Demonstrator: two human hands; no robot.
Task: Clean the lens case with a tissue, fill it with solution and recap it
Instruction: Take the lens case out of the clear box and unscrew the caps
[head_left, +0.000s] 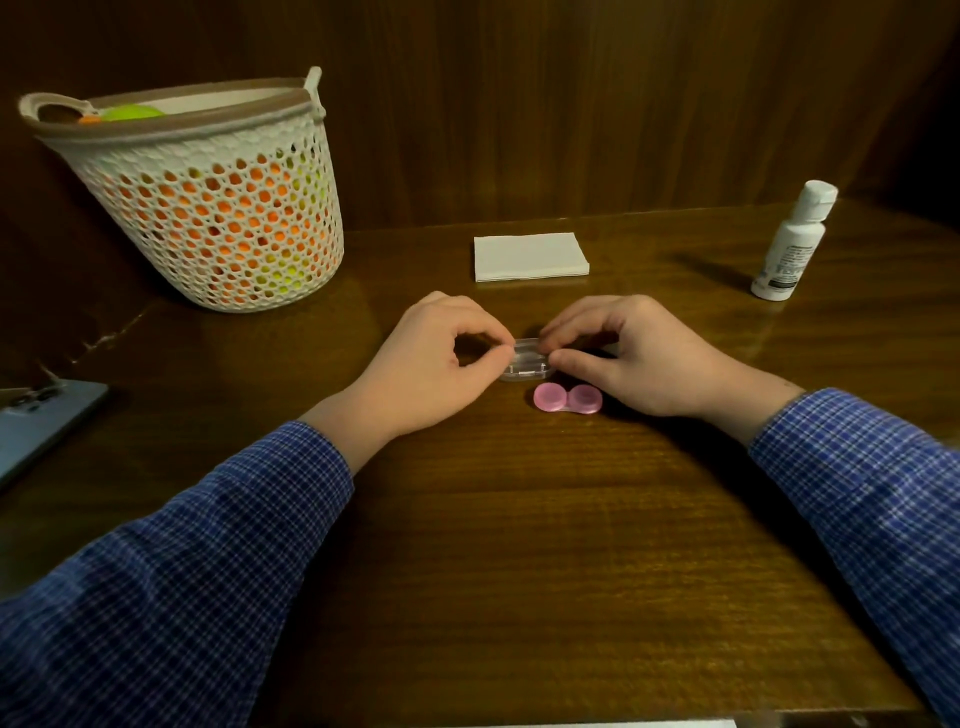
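Note:
A small clear plastic box (525, 361) rests on the wooden table (519, 519) at the centre. My left hand (436, 371) pinches its left end with thumb and forefinger. My right hand (628, 358) pinches its right end the same way. Just in front of the box lies a pink twin-well lens case (568, 399), both round caps on, touched by neither hand. A folded white tissue (530, 256) lies flat behind the hands. A white solution bottle (792, 241) with its cap shut stands upright at the far right.
A white mesh basket (208, 208) holding orange and yellow-green items stands at the back left. A grey flat device (41, 421) lies at the left edge. A dark wooden wall (571, 104) rises behind the table. The table's front edge runs along the bottom.

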